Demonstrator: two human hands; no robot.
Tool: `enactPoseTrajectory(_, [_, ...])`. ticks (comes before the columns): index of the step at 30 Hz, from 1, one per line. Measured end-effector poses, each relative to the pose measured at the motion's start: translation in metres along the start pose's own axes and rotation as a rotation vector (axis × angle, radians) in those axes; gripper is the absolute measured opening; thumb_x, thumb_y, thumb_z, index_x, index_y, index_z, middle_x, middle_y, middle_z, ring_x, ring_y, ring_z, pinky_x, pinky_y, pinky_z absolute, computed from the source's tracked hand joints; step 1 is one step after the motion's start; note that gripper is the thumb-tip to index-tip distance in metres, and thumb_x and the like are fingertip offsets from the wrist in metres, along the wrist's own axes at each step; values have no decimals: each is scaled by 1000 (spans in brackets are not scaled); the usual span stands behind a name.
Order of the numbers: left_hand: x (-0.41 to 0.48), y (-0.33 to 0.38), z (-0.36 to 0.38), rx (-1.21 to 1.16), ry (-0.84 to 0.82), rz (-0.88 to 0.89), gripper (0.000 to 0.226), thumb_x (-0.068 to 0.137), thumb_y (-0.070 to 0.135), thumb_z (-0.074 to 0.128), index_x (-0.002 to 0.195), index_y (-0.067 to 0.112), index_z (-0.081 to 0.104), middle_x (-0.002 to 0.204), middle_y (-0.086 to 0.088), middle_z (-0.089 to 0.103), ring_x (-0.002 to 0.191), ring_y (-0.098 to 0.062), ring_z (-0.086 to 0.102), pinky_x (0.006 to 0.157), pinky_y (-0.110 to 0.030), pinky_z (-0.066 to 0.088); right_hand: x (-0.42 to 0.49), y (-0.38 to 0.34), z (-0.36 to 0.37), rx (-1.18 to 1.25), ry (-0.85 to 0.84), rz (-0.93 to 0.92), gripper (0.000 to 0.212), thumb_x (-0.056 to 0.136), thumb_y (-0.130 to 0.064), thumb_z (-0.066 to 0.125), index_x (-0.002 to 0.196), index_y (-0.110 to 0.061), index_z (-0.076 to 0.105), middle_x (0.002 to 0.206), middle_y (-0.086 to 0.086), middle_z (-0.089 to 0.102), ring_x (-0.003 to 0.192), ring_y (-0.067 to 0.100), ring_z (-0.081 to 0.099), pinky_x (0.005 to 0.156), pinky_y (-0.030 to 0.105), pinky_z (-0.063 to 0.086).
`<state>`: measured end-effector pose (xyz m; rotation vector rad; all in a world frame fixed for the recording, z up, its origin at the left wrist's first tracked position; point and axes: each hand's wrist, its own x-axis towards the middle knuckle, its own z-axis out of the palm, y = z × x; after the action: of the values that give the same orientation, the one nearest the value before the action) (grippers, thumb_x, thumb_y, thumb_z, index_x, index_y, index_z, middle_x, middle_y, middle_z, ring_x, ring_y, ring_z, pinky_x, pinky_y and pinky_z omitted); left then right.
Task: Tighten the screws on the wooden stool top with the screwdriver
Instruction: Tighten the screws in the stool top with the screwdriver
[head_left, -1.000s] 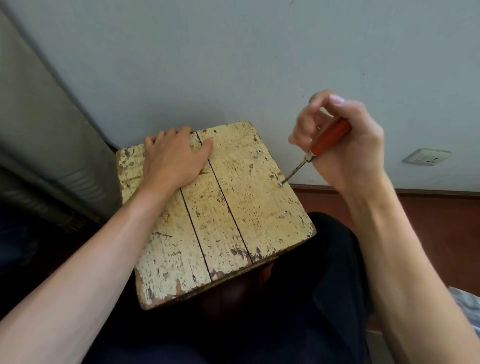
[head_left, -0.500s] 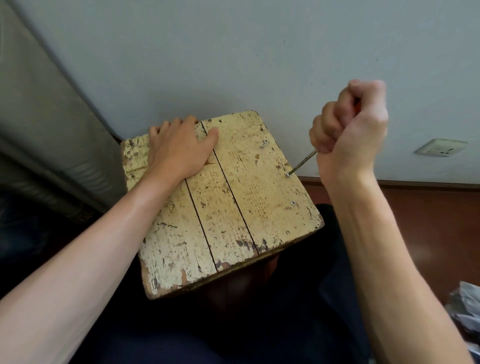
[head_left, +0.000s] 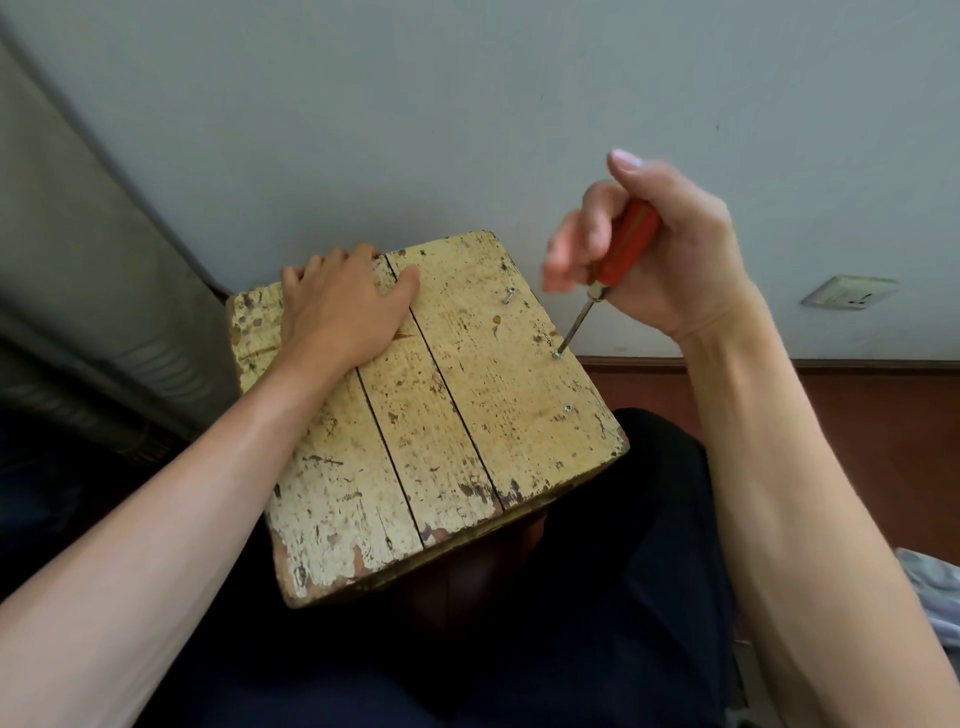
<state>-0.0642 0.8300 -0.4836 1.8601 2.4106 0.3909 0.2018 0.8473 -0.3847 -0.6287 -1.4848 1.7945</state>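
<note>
The wooden stool top (head_left: 441, 415) is made of three worn planks with chipped cream paint and rests on my lap. My left hand (head_left: 345, 306) lies flat on its far left corner, fingers over the edge. My right hand (head_left: 654, 260) holds the red handle of the screwdriver (head_left: 621, 249), its fingers loosened and blurred. The metal shaft slants down to the middle screw (head_left: 557, 355) near the right edge, tip on the head. A far screw (head_left: 508, 295) stands proud and tilted. A near screw (head_left: 568, 409) sits almost flush.
A pale wall rises right behind the stool, with a wall socket (head_left: 849, 293) low at the right. Reddish floor (head_left: 857, 415) runs beyond a dark skirting. A grey padded surface (head_left: 78, 291) fills the left. Crumpled light cloth (head_left: 935, 587) lies at the right edge.
My right hand went from a closed fist around the handle to a looser finger grip, and the red handle shows again. The screwdriver stands steeper on the same screw. My left hand stayed put.
</note>
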Motion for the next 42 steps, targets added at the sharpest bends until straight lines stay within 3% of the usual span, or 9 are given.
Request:
enactPoseTrajectory(2, [0, -1, 0, 2, -2, -4, 76, 95, 74, 25, 140, 20, 53, 129, -10, 61, 122, -32, 50, 103, -47, 31, 3, 4, 4, -7, 44, 6, 58, 99, -26, 35, 44, -19, 54, 41, 4, 50, 35, 20, 45, 46, 23, 35])
enactPoseTrajectory(5, [0, -1, 1, 1, -2, -4, 76, 94, 74, 25, 139, 20, 53, 129, -10, 61, 122, -32, 50, 103, -47, 30, 0, 13, 11, 64, 179, -47, 52, 94, -24, 36, 42, -24, 34, 36, -6, 26, 34, 11, 17, 42, 19, 12])
enactPoseTrajectory(13, [1, -1, 2, 2, 9, 0, 78, 93, 75, 23, 139, 19, 54, 128, -10, 62, 121, -32, 51, 102, -48, 31, -3, 17, 43, 215, 971, -217, 61, 109, -21, 40, 49, -26, 29, 51, -7, 20, 46, 14, 15, 45, 22, 14])
enactPoseTrajectory(17, [1, -1, 0, -6, 11, -1, 77, 94, 75, 24, 140, 21, 53, 130, -9, 61, 121, -32, 51, 103, -48, 31, -6, 21, 37, 112, 749, -184, 50, 105, -41, 45, 60, -21, 41, 51, -6, 28, 45, 14, 21, 45, 25, 20])
enactPoseTrajectory(22, [-1, -1, -1, -4, -6, -4, 77, 94, 75, 23, 141, 22, 52, 132, -7, 61, 122, -29, 51, 103, -47, 32, -4, 8, 4, 107, 245, -53, 32, 91, -27, 41, 86, -16, 70, 62, 1, 48, 49, 17, 36, 55, 28, 31])
enactPoseTrajectory(26, [-1, -1, -1, 1, -10, -5, 76, 95, 75, 23, 141, 21, 52, 131, -7, 61, 122, -30, 51, 104, -47, 31, 2, 5, -4, 115, 99, -29, 50, 92, -22, 35, 60, -15, 73, 66, 10, 69, 56, 24, 61, 62, 27, 50])
enactPoseTrajectory(31, [-2, -1, 1, 4, -7, 0, 77, 94, 75, 23, 140, 21, 52, 131, -7, 61, 122, -30, 51, 103, -46, 31, 0, 14, 4, 151, 282, -68, 46, 92, -25, 33, 46, -22, 28, 37, -6, 27, 35, 11, 15, 42, 18, 12])
enactPoseTrajectory(38, [0, -1, 1, 8, 0, -1, 78, 94, 75, 22, 139, 21, 53, 129, -7, 61, 121, -29, 52, 102, -47, 31, 0, 23, 46, 200, 1065, -270, 55, 104, -18, 41, 50, -28, 29, 51, -7, 22, 47, 15, 16, 45, 22, 16])
enactPoseTrajectory(42, [0, 0, 0, 6, -5, -5, 78, 94, 75, 22, 140, 20, 52, 130, -7, 61, 122, -30, 51, 104, -47, 31, 1, 23, 43, 151, 898, -219, 52, 109, -34, 45, 58, -24, 42, 53, -6, 31, 47, 14, 23, 45, 26, 21])
